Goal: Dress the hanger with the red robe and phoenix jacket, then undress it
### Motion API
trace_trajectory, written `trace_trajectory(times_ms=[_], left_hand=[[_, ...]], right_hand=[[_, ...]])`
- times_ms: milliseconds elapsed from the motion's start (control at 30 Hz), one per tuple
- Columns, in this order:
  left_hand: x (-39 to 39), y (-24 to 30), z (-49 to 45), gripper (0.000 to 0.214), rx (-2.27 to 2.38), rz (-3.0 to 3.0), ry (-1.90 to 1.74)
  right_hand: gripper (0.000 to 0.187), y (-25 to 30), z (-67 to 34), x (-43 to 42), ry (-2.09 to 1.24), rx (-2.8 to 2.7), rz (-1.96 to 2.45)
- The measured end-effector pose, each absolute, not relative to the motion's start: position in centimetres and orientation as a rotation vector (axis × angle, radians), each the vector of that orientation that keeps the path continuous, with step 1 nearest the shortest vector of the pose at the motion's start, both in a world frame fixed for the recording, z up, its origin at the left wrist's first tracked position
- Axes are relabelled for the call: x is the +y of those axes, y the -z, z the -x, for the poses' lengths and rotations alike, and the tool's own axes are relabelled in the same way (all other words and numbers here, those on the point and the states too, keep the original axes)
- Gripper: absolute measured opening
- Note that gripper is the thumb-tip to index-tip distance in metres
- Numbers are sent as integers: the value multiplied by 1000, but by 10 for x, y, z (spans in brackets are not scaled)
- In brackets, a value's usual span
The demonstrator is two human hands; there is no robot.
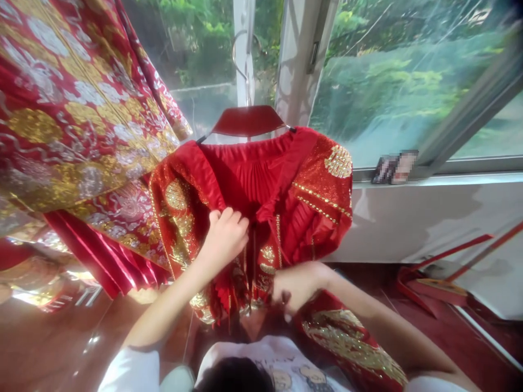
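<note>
A red jacket [267,253] with gold sequin embroidery and gold beaded trim hangs in front of me on a hanger [247,121] with a thin metal hook. Its front is partly parted, showing the pleated red lining. My left hand [229,231] has its fingers curled over the front edge of the jacket, just below the neckline. Lower down, my right hand [292,288] is bent inward at the other front edge, with fingers closed near the hem; what exactly they pinch is in shadow. One embroidered sleeve [347,337] drapes beneath my right forearm.
A large red garment [81,103] with gold and silver patterns hangs at the left. Sliding windows [388,98] stand behind the jacket. Small pictures or cards [395,167] lean on the sill. At the right, a red dustpan [433,288] with long handles rests on the dark red floor.
</note>
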State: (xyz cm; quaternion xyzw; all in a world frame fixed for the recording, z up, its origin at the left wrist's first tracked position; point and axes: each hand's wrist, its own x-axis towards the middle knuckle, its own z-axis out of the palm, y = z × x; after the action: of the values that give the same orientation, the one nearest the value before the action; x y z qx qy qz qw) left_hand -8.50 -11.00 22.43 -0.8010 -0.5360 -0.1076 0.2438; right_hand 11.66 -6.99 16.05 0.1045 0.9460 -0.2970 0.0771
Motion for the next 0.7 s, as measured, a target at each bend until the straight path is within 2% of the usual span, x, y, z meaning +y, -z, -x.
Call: trace_trajectory(times_ms=[67, 233, 400, 567, 700], left_hand=[[-111, -226, 89, 18, -1454, 2245, 342], [-119, -238, 90, 23, -1441, 2398, 308], [-125, -241, 88, 23, -1309, 2418, 221], [-128, -245, 96, 16, -1131, 2391, 176], [-141, -265, 107, 22, -1028, 2398, 176]], right_hand=[[17, -164, -113, -61, 1147, 2907, -418], [27, -178, -87, -63, 1496, 3290, -1335], [23, -174, -72, -79, 1884, 3222, -1492], [27, -168, -80, -83, 1824, 3269, -1508], [31, -126, -75, -86, 1631, 3202, -1596]])
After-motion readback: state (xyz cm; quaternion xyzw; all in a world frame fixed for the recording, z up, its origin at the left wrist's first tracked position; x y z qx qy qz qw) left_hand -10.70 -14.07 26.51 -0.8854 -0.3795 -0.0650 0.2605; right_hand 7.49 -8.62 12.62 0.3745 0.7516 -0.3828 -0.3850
